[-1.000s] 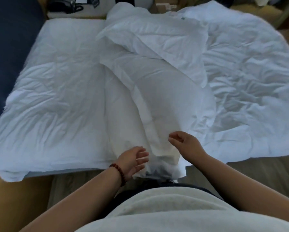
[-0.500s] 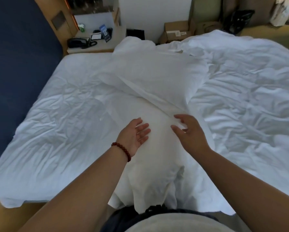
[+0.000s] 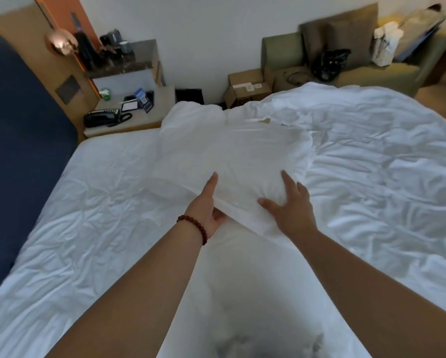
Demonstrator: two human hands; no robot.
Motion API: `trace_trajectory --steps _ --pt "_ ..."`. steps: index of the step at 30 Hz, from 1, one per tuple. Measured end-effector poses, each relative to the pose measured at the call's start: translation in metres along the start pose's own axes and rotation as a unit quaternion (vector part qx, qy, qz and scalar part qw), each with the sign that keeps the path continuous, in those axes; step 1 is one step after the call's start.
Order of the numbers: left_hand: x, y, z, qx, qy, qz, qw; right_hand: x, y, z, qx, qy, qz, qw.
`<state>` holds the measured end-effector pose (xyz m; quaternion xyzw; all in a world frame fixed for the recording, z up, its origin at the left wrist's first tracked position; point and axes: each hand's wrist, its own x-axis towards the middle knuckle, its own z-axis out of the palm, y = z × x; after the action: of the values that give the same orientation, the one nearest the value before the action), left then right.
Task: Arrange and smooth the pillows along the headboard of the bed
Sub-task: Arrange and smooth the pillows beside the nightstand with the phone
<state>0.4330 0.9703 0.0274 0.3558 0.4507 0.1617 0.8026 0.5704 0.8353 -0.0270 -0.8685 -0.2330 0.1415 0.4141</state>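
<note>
1. The pillow [image 3: 232, 156] lay across the middle of the bed. Its far end touched the bunched bedding, and its near edge was raised off a second pillow [image 3: 242, 280] that ran between the person's forearms toward the near side.
2. The left hand [image 3: 206, 210] had its grip closed on that near edge, with the thumb flat on top and the fingers tucked under the hem. A bead bracelet [image 3: 194, 226] circled that wrist.
3. The right hand [image 3: 291, 205] lay on top of the pillow's near right corner. Its grip was released, and the spread, fairly straight fingers pressed creases into the cloth.
4. The dark blue headboard [image 3: 23, 125] ran along the left side, well apart from both pillows. Between it and the pillow's left edge stretched a broad band of wrinkled sheet [image 3: 100, 202], which was the widest open room on the bed.
5. On the right, the heaped duvet [image 3: 371, 177] came up just beside the pillow's right edge and left little room there.
6. Past the bed's far left corner stood a worktop [image 3: 162, 102] carrying a telephone [image 3: 101, 117]. A cardboard box [image 3: 247, 86] and an armchair [image 3: 371, 71] stood beyond the bed's far edge.
</note>
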Motion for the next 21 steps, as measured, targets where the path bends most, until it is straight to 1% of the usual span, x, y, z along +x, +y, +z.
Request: trace_trajectory --steps 2,4,6,7,8,10,12,14,16,18,21 --pt "0.011 0.012 0.005 0.009 0.009 -0.016 1.0 -0.007 0.005 0.008 0.011 0.026 -0.009 1.0" --pt "0.023 0.015 0.012 -0.007 0.016 -0.032 0.999 -0.01 0.008 0.01 0.004 0.042 -0.028 0.999" --pt "0.043 0.013 0.017 -0.013 0.062 -0.032 0.998 -0.01 0.01 0.009 -0.006 0.047 -0.046 0.998" --pt "0.055 0.009 0.017 0.001 0.094 -0.028 0.995 -0.009 0.01 0.008 -0.008 0.047 -0.052 0.998" --pt "0.057 0.006 0.019 0.024 0.123 -0.027 0.992 -0.009 0.01 0.007 -0.007 0.043 -0.055 0.998" --pt "0.04 0.007 0.032 0.059 0.154 0.006 0.986 -0.012 0.008 0.005 0.002 0.035 -0.064 0.997" --pt "0.038 0.006 0.04 0.037 0.185 0.026 0.982 -0.016 0.007 0.002 0.015 0.033 -0.09 0.995" --pt "0.042 0.007 0.048 0.021 0.21 0.048 0.976 -0.021 0.005 -0.006 0.038 0.022 -0.132 0.99" --pt "0.034 0.016 0.058 -0.027 0.21 0.078 0.974 -0.023 0.001 -0.017 0.036 0.02 -0.192 0.981" --pt "0.025 0.024 0.064 -0.086 0.202 0.099 0.971 -0.019 -0.005 -0.028 0.004 0.061 -0.262 0.963" --pt "-0.003 0.034 0.069 -0.114 0.2 0.138 0.963 -0.005 -0.033 -0.049 0.013 0.154 -0.343 0.927"
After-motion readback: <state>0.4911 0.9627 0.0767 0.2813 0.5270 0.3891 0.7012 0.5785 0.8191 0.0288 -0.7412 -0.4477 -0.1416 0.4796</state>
